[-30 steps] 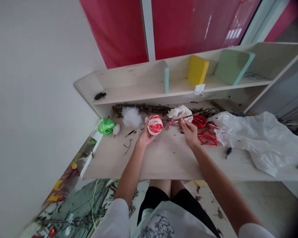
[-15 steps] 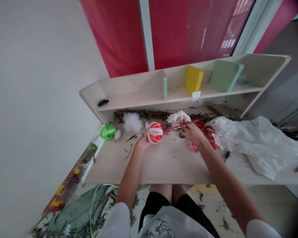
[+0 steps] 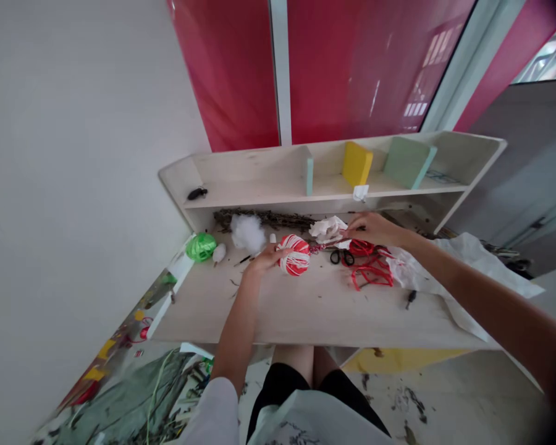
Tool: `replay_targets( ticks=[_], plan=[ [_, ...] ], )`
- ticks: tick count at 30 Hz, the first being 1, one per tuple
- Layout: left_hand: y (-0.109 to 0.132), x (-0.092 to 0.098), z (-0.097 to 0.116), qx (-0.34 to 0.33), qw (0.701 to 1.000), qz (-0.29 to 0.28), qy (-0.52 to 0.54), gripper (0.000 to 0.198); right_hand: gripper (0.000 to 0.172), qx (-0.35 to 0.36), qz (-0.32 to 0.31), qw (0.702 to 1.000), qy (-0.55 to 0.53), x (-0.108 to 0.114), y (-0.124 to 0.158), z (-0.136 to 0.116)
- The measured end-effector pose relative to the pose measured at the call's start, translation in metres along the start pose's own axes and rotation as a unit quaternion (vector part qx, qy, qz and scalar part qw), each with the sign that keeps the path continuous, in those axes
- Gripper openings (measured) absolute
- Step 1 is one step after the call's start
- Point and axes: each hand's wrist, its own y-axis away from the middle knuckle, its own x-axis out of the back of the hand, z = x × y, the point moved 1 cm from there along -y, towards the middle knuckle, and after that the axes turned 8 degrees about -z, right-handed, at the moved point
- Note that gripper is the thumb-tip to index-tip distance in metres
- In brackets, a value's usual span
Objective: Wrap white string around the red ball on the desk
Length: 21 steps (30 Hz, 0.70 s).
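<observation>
**Item: wrapped thread ball in left hand, with craft materials on a pale wooden desk**

The left hand [image 3: 267, 259] held a round ball wrapped in glossy red and white strands [image 3: 295, 255], its fingers together and curled against the ball's left side. The ball sat just above the surface of a pale laminated wooden desk [image 3: 306, 315]. A twisted pink-and-white cord [image 3: 315, 248] ran from the ball's right side. The right hand [image 3: 373, 228] reached across the desk, its fingers [image 3: 354, 222] drawn together beside a crumpled white paper tissue [image 3: 328, 230]; whether they pinched anything was too small to tell.

Below that hand lay black-handled metal scissors [image 3: 341, 257], touching a tangle of glossy red cord [image 3: 370, 269]. To the right spread a thin, creased white plastic sheet [image 3: 467, 284], with a small dark-handled tool [image 3: 411, 299] near its edge.

Along the desk's far edge lay a brittle bundle of dried brown twigs [image 3: 264, 219] and a soft tuft of white cotton wadding [image 3: 248, 233]. Further left sat a shiny green ribbon ball [image 3: 201, 247], just beside a small white egg-shaped piece [image 3: 219, 252].

The shelf unit above [image 3: 259, 179] held a yellow foam block [image 3: 356, 164] and a pale green board [image 3: 408, 162].
</observation>
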Motion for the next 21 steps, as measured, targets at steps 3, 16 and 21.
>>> replay_targets(
  ticks=[3, 16, 21],
  plan=[
    [0.005, -0.015, -0.010, -0.018, 0.989, 0.094, 0.116, 0.022, 0.025, 0.101, -0.003, 0.955, 0.278, -0.015, 0.008, -0.010],
    [0.025, -0.103, -0.055, -0.087, 0.853, 0.200, 0.473, 0.042, 0.025, 0.110, 0.325, 0.903, 0.258, -0.065, 0.018, -0.002],
    [0.024, -0.126, -0.053, -0.084, 0.807, 0.213, 0.545, 0.048, 0.030, 0.072, 0.488, 0.868, 0.058, -0.093, 0.019, -0.010]
  ],
)
